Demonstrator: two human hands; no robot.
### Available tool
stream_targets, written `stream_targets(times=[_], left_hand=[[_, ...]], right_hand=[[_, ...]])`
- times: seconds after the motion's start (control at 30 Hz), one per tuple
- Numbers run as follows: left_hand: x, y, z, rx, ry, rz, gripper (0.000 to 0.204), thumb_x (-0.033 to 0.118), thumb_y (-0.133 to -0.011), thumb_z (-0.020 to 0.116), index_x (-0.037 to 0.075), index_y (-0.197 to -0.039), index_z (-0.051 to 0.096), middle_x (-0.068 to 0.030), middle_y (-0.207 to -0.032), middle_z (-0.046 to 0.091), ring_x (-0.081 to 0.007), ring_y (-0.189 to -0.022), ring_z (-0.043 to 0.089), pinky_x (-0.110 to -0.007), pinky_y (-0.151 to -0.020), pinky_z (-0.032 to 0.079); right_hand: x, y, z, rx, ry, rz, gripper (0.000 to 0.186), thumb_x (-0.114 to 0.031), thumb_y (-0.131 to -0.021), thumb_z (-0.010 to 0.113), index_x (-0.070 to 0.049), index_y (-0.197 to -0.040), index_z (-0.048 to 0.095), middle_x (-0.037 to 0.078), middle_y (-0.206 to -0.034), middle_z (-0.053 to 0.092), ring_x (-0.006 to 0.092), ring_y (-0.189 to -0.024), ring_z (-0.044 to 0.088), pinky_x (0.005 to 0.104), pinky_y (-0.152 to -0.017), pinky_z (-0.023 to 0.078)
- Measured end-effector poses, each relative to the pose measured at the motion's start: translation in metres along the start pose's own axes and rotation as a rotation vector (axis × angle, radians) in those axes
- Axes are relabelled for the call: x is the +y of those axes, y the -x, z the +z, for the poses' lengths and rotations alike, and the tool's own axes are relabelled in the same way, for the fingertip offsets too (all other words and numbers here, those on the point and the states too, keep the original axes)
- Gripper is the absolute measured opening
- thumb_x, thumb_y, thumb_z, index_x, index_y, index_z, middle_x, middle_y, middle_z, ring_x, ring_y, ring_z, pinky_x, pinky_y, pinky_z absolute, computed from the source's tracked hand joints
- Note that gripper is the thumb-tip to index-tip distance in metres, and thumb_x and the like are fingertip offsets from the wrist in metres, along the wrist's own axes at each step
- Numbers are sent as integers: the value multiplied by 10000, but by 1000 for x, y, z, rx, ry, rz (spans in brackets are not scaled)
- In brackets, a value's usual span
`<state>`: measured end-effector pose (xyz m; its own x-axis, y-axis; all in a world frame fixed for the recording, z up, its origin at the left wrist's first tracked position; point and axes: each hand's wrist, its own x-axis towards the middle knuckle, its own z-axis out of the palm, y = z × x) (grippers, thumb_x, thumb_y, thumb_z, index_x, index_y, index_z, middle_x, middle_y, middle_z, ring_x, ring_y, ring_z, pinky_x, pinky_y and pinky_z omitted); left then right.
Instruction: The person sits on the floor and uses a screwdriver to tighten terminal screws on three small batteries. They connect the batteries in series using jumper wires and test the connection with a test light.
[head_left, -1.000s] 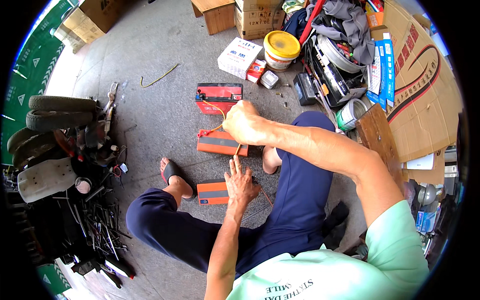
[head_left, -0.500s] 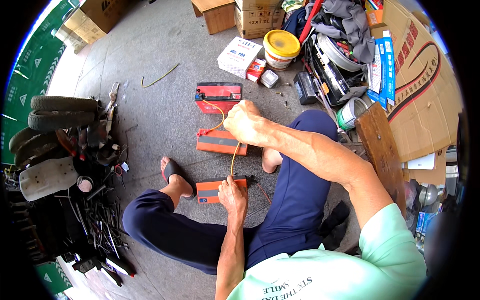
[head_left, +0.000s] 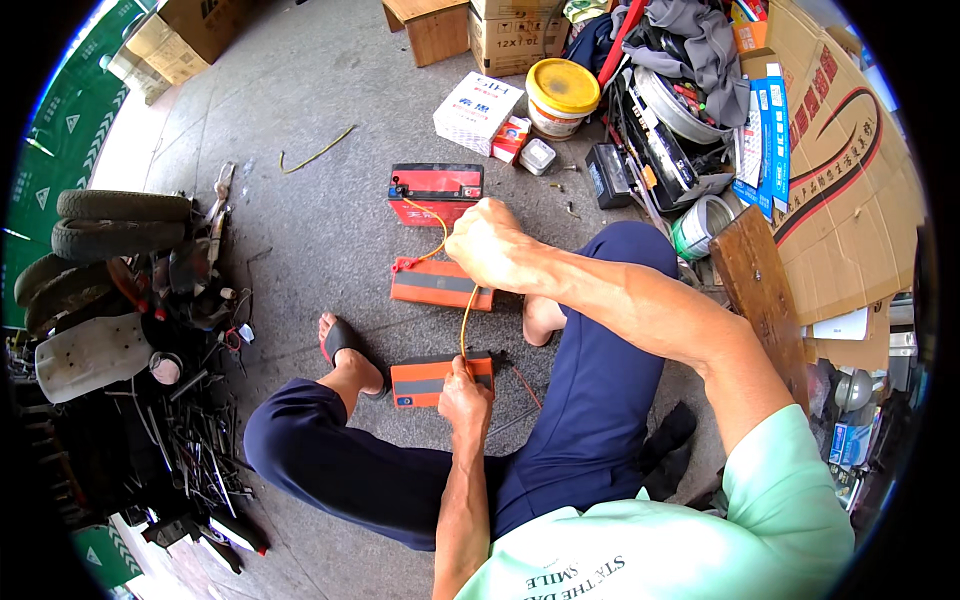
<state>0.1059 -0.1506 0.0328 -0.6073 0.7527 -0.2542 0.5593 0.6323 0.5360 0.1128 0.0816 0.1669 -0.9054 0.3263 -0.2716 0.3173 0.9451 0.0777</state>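
the yellow wire [head_left: 463, 322] is the thing both hands share. it runs nearly straight up and down the head view, its long axis going away from the person's body, stretched between the two fists. the left hand [head_left: 465, 395] has its fingers closed, pinching the wire's near end right at the top edge of the nearest orange battery [head_left: 441, 379], which lies just under and ahead of those fingers. the right hand [head_left: 492, 245] is closed in a fist around the far part of the wire, held above the middle orange battery [head_left: 441, 284]; from those fingers the wire goes on in a curve up and to the left toward the far red-and-black battery [head_left: 436, 192], ending near a terminal there, though the exact joint is too small to tell.

so the three batteries lie in a row along the same line as the wire, each well apart from the next. the left hand is the nearer one to the nearest battery's terminal, touching or almost touching it; the right hand sits between the middle and far batteries. a thin red wire [head_left: 525, 385] lies on the concrete floor [head_left: 300, 250] just to the right of the left fingers, untouched.
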Motion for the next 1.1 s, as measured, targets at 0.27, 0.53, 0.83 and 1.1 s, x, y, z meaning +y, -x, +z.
stream_targets(times=[0.27,0.53,0.83,1.1], left_hand=[[-2,3,-2,-103,-98,40,588,58,-711,587,14,-1267,400,-220,-887,575,-413,-726,608,-495,-597,495],[-7,2,5,-57,-89,48,546,76,-725,603,6,-1248,461,-221,-874,579,-401,-742,612,-473,-600,504],[-8,-2,-8,-177,-30,-26,553,25,-698,600,6,-1241,496,-204,-853,617,-366,-778,622,-448,-657,508],[-9,-1,1,-137,-76,21,590,43,-695,614,-5,-1261,454,-200,-793,616,-377,-720,623,-463,-617,506]], right_hand=[[-17,-3,-11,-264,148,36,239,-174,-662,706,-123,-896,719,11,-885,694,185,-799,665,372,-493,537],[-20,-7,-19,-405,121,91,333,-214,-652,757,-118,-966,702,-9,-912,683,174,-808,658,370,-503,548],[-24,-7,-20,-406,108,121,292,-198,-686,735,-120,-965,700,-4,-944,678,155,-878,650,351,-503,547],[-26,-8,-24,-430,82,150,318,-188,-670,735,-108,-975,696,0,-953,679,161,-865,653,330,-522,547]])
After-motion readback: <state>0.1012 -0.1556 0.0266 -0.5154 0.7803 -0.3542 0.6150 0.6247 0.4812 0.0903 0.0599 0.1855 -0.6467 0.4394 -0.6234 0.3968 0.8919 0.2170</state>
